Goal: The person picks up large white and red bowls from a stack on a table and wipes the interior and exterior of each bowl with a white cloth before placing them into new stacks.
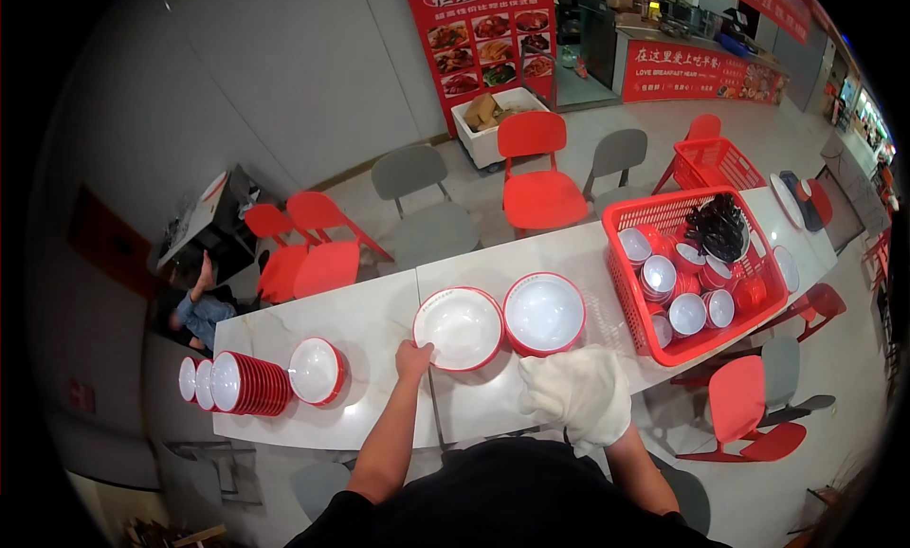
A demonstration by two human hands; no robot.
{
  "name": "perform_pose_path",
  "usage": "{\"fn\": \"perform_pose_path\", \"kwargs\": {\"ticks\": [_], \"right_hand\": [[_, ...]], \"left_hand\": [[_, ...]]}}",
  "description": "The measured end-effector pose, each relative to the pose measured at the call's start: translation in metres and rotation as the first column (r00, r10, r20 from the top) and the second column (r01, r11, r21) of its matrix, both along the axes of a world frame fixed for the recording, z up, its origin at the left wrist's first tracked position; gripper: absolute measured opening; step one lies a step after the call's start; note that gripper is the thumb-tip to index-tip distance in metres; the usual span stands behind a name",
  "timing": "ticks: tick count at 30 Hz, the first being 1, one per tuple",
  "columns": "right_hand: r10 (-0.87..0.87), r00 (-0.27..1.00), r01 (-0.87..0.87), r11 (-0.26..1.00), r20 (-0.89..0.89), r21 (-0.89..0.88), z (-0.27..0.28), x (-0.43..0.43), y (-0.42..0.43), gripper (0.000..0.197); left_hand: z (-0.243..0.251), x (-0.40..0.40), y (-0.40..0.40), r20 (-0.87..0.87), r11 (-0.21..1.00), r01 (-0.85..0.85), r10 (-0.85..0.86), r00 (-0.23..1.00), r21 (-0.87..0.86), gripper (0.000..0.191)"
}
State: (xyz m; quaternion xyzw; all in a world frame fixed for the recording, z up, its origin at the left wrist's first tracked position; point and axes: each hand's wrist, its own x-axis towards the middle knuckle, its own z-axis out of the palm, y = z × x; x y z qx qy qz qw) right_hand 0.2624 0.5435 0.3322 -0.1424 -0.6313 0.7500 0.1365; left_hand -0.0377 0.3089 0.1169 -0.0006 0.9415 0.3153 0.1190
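Observation:
My left hand (414,358) grips the near left rim of a large white bowl with a red outside (458,329) on the marble-look table. Touching or nearly touching it on the right stands another large red and white bowl (544,315), perhaps a stack. A white cloth (579,391) covers my right hand (617,434) just below that bowl; the fingers are hidden under it. Farther left are a red and white bowl (313,370) and stacks of nested bowls (249,383). A red plastic basket (629,299) on the right holds small bowls and black spoons (716,228).
Red and grey chairs (544,196) line the table's far side, with more (743,399) at the near right. Plates (786,201) lie at the table's right end. Behind are a white crate (480,141) and an empty-looking red basket (719,164). A person (202,310) is at far left.

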Motion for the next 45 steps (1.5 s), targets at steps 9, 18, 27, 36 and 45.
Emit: {"fn": "perform_pose_path", "kwargs": {"ticks": [9, 18, 27, 36, 45], "right_hand": [[-0.059, 0.998, 0.06, 0.998, -0.035, 0.027, 0.005, -0.016, 0.003, 0.017], [-0.083, 0.983, 0.147, 0.892, -0.164, 0.428, 0.014, -0.092, -0.039, 0.02], [0.292, 0.908, -0.35, 0.139, 0.3, 0.926, -0.011, -0.143, -0.148, 0.023], [0.717, 0.663, -0.716, 0.523, 0.216, 0.462, -0.063, -0.125, -0.223, 0.038], [0.619, 0.754, -0.653, 0.669, 0.22, 0.356, -0.074, -0.148, -0.256, 0.043]], "left_hand": [[0.04, -0.005, -0.026, -0.088, 0.945, 0.071, -0.045, 0.995, 0.318, 0.023], [0.147, 0.03, -0.059, 0.11, 0.665, -0.117, 0.053, 0.993, 0.737, 0.037], [0.147, 0.059, -0.118, 0.463, 0.64, -0.14, -0.37, 0.806, 0.756, 0.043], [0.172, 0.036, -0.168, 0.402, 0.764, 0.132, -0.468, 0.787, 0.631, 0.039], [0.152, 0.055, -0.165, 0.699, 0.462, -0.536, -0.343, 0.628, 0.707, 0.047]]}}
